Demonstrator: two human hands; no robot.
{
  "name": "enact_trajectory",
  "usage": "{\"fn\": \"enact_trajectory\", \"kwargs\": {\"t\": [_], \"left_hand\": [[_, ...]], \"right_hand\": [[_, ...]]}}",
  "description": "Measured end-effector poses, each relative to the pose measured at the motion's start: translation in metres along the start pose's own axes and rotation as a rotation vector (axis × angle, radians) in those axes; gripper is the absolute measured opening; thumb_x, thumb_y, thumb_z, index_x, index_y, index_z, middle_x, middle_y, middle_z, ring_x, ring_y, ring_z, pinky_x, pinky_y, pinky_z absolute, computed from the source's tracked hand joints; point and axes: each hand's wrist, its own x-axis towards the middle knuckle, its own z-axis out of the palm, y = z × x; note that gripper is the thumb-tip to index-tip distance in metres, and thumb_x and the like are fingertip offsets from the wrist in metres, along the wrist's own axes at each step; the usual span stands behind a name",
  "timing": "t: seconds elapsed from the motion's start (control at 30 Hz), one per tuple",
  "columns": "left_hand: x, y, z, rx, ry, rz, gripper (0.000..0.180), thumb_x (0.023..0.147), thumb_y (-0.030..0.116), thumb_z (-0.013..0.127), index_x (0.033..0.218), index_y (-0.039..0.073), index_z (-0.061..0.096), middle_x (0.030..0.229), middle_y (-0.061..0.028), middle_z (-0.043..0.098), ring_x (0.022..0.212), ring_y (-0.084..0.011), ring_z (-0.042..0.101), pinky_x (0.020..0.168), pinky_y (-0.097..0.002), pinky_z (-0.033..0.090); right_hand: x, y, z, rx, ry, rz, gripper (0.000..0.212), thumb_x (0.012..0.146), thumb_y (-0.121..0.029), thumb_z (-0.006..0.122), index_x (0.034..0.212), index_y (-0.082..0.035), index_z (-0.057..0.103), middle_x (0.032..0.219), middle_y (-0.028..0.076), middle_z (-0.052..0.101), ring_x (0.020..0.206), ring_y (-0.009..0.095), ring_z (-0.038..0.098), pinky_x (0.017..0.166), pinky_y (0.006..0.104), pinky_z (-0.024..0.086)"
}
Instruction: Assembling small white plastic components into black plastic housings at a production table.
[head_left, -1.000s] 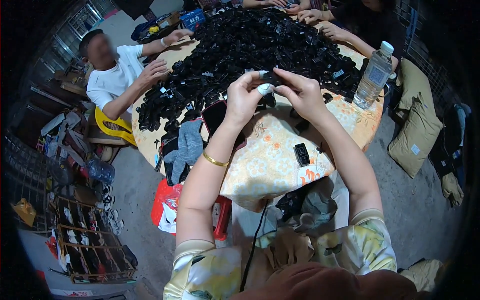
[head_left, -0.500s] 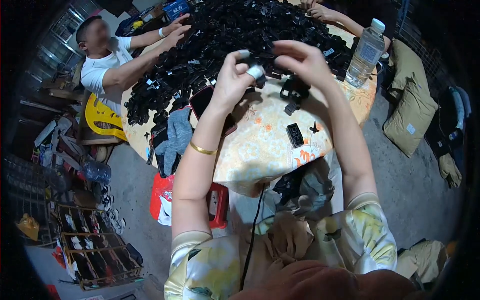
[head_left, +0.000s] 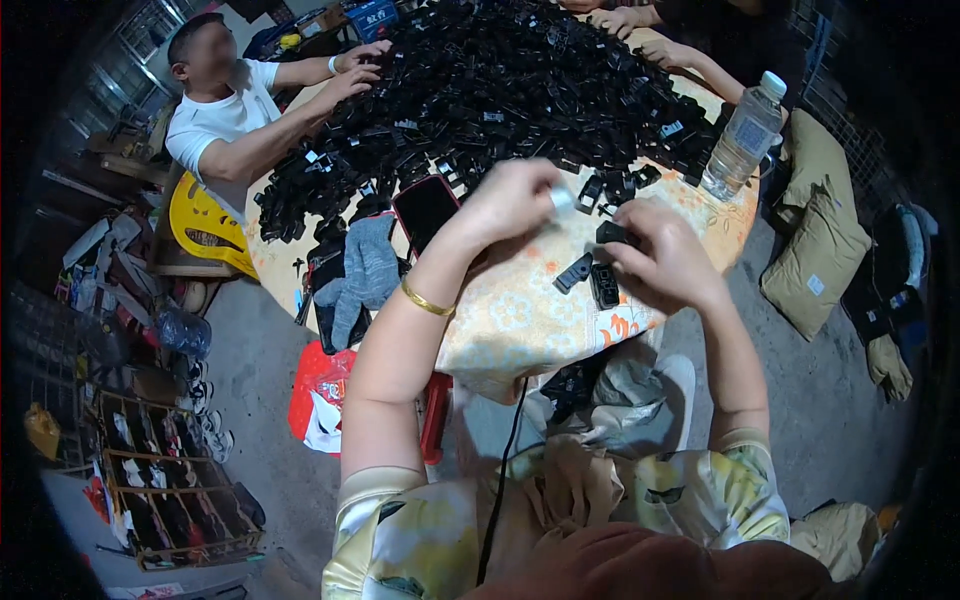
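A large heap of small black plastic parts (head_left: 500, 90) covers the far part of the round table. My right hand (head_left: 668, 245) is over the near right of the tabletop, thumb and fingers pinched on a black plastic part (head_left: 612, 233). Just below it lie two loose pieces, a black clip-like part (head_left: 575, 272) and a black rectangular part (head_left: 604, 287). My left hand (head_left: 512, 200), smeared by motion, hovers at the heap's near edge with white tape (head_left: 563, 197) on a finger. Whether it holds anything is unclear.
A dark phone (head_left: 425, 212) and a grey knitted glove (head_left: 370, 262) lie left of my left forearm. At the right edge stands a clear bottle (head_left: 745, 140). A person in a white shirt (head_left: 225, 125) reaches into the heap; other people's hands (head_left: 670, 52) are at the far right.
My right hand has come down toward the near side of the table, a black part in its fingers. My left hand has shifted right and slightly nearer. Another loose part lies beside the rectangular one.
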Motion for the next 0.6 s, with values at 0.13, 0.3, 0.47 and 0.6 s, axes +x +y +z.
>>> {"fn": "enact_trajectory", "kwargs": {"t": [0.13,0.3,0.47,0.6], "left_hand": [[0.004,-0.020,-0.015,0.617,0.525,0.039,0.034,0.072,0.015,0.066,0.102,0.002,0.058,0.096,-0.0142,0.057,0.090,-0.0302,0.053,0.081,-0.0374,0.044],[0.013,-0.031,-0.014,0.597,0.351,-0.247,0.054,0.070,0.020,0.069,0.117,0.004,0.049,0.116,-0.0180,0.046,0.101,-0.0374,0.049,0.088,-0.0398,0.042],[0.013,-0.040,-0.024,0.311,0.475,-0.139,0.042,0.072,0.022,0.068,0.106,0.002,0.056,0.093,-0.0196,0.059,0.091,-0.0334,0.055,0.083,-0.0383,0.043],[0.015,-0.068,-0.031,0.577,0.700,0.038,0.031,0.072,0.005,0.060,0.102,0.002,0.058,0.096,-0.0191,0.058,0.090,-0.0358,0.055,0.081,-0.0388,0.044]], "right_hand": [[-0.014,-0.025,0.034,0.107,0.110,-0.067,0.029,0.074,-0.019,0.064,0.089,0.002,0.052,0.116,0.023,0.050,0.107,0.036,0.049,0.090,0.0397,0.040],[-0.004,-0.036,0.054,0.181,-0.022,-0.090,0.027,0.073,-0.017,0.065,0.091,-0.002,0.053,0.101,0.017,0.056,0.097,0.032,0.052,0.084,0.0407,0.040],[-0.017,-0.046,0.057,-0.082,0.106,-0.206,0.027,0.070,-0.019,0.067,0.088,-0.003,0.056,0.079,0.011,0.058,0.073,0.027,0.055,0.065,0.0375,0.043],[-0.045,-0.046,0.053,0.038,0.264,-0.259,0.026,0.068,-0.021,0.070,0.083,-0.004,0.059,0.061,0.008,0.054,0.052,0.024,0.053,0.048,0.0332,0.042]]}}
